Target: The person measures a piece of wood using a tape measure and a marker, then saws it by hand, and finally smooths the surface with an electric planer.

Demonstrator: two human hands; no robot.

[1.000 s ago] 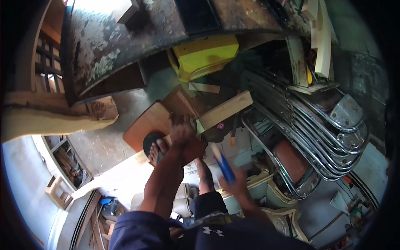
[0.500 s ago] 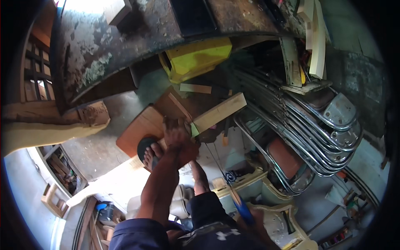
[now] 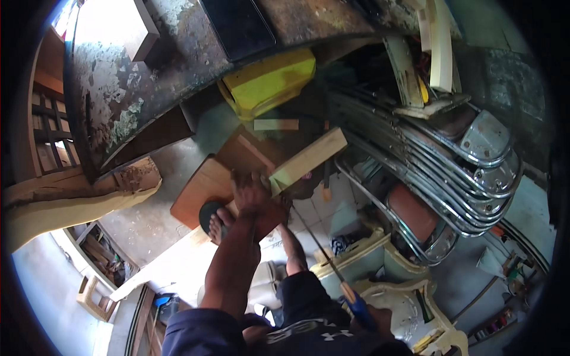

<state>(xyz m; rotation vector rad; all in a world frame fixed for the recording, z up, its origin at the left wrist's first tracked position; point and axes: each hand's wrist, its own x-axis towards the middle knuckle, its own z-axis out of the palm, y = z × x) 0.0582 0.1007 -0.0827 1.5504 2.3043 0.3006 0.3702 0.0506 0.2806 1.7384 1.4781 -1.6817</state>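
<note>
My left hand [image 3: 254, 193] is pressed down around the near end of a pale wooden block [image 3: 312, 157], its fingers partly hidden by the wrist. Reddish-brown boards [image 3: 205, 184] lie beneath and beside that hand. In my right hand [image 3: 379, 323], at the lower right, is a handsaw [image 3: 358, 305] with a blue and wood-coloured handle. Its thin blade slants up and left toward the block's near end; whether the teeth touch the wood I cannot tell. A foot in a dark sandal [image 3: 215, 221] rests on the brown board, left of my forearm.
A worn workbench [image 3: 172, 77] spans the far side, with a dark flat phone-like slab [image 3: 237, 26] on it. Beneath it sits a yellow container [image 3: 270, 83]. Stacked metal-framed chairs [image 3: 433, 172] crowd the right. Cream carved furniture frames [image 3: 386, 285] stand near the saw.
The whole view has shifted a little, moving the bench leftward. My right hand and the saw handle have drawn slightly down and right, away from the block. My left hand stays on the wood.
</note>
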